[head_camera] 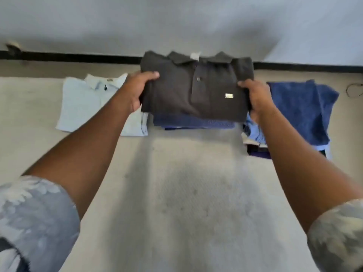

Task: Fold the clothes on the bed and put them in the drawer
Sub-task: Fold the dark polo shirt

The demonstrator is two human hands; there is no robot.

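The polo shirt [196, 89] is between the fingers [151, 74], over a folded stack [194, 122]; a flat shirt [82, 103] lies left of the fingers; a loose pile [302, 112] right of them.

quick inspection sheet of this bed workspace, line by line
surface: beige bed, shadow across its middle
job's things: folded dark polo over a folded blue stack, contact unclear; folded pale shirt left; loose blue pile right
clutter: blurred object far left, unidentifiable
grippers: left hand and right hand each grip a side of the polo
cables: thin loop far right, cannot tell if it is a cord
surroundings: grey wall; black strip behind the bed; no drawer in view
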